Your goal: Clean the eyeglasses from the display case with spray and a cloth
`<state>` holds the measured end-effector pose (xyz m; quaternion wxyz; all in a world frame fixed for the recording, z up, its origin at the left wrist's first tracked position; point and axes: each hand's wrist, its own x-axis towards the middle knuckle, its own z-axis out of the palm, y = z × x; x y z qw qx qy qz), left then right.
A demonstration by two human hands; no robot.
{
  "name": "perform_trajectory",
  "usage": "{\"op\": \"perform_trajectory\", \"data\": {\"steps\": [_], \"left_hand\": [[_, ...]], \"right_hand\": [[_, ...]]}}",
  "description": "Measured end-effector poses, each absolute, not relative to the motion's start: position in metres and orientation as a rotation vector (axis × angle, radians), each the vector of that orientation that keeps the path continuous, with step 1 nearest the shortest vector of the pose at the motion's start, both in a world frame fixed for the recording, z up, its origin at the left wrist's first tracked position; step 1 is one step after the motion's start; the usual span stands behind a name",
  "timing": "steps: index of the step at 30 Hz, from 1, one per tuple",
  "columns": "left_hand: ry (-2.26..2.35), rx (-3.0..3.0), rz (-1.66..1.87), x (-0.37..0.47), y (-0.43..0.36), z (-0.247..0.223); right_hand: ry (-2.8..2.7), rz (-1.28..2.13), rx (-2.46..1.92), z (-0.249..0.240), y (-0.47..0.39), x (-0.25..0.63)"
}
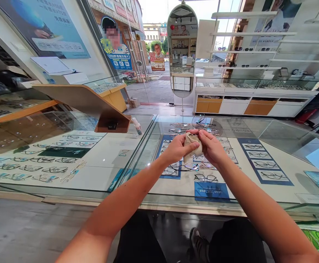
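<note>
Above the glass display counter, my left hand [179, 148] is closed on a bunched beige cloth [192, 144], its thumb pressed across the front. My right hand [209, 144] meets it at the cloth's right side, fingers pinched together near the top edge. Whatever the right fingers grip there is too small to make out. A pair of thin-framed glasses [200, 122] lies just beyond my hands on the glass. Nearer to me, dark-rimmed glasses [205, 178] sit above a blue card [212, 191].
A small spray bottle [136, 126] stands on the counter left of my hands, beside a wooden stand [93, 104]. Rows of glasses [30, 168] fill the left case. An oval mirror [182, 51] and wall shelves [247, 51] are ahead.
</note>
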<state>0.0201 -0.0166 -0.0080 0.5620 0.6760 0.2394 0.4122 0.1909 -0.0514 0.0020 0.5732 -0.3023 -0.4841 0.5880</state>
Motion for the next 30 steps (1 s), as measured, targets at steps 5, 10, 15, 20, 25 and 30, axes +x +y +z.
{"op": "perform_trajectory", "data": {"steps": [5, 10, 15, 20, 25, 30], "left_hand": [[0.575, 1.553, 1.113, 0.025, -0.019, -0.009], [0.544, 1.471, 1.164, 0.027, -0.019, -0.010], [0.588, 1.491, 1.202, 0.026, -0.019, -0.009], [0.645, 1.580, 1.186, 0.024, -0.018, -0.006], [0.629, 1.651, 1.112, 0.020, -0.015, -0.005], [0.579, 1.660, 1.046, 0.017, -0.012, -0.007]], "right_hand": [[-1.218, 1.319, -0.702, 0.002, -0.054, 0.189], [-1.328, 1.303, -0.689, 0.002, -0.056, 0.190], [-1.376, 1.278, -0.655, 0.000, -0.055, 0.191], [-1.346, 1.315, -0.675, 0.003, -0.056, 0.193], [-1.259, 1.325, -0.727, 0.008, -0.057, 0.195], [-1.200, 1.315, -0.722, 0.010, -0.056, 0.196]]}}
